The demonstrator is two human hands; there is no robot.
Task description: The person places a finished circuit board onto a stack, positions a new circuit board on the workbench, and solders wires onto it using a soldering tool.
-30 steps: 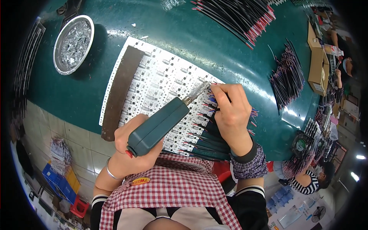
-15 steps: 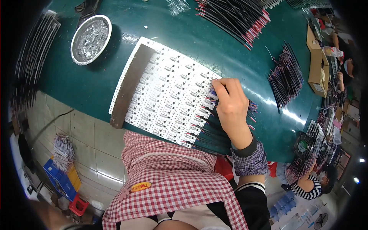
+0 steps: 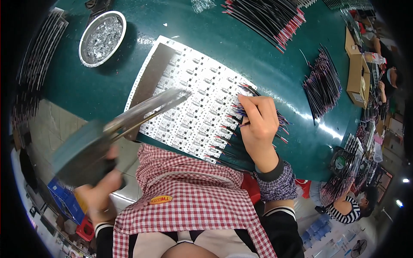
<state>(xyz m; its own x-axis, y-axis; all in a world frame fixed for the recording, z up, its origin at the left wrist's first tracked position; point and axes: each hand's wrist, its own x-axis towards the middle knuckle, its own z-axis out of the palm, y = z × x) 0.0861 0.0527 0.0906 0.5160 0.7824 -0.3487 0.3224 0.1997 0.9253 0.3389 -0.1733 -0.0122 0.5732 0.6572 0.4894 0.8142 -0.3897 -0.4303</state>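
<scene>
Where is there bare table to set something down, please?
Green table lies mostly bare below the white-rimmed bowl and between the circuit-board panel and upper wire bundle. Crowded: the panel's right edge, with wire leads and the right hand.

Glare streaks the green table [image 3: 312,161], the left hand [image 3: 100,189] and its tool [image 3: 81,152] are blurred, and the corners fall black.

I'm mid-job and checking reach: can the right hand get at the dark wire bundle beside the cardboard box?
Probably yes: only the green table and low wire ends seem to lie between the right hand and the bundle. The green tool in the left hand is off to the other side.
</scene>
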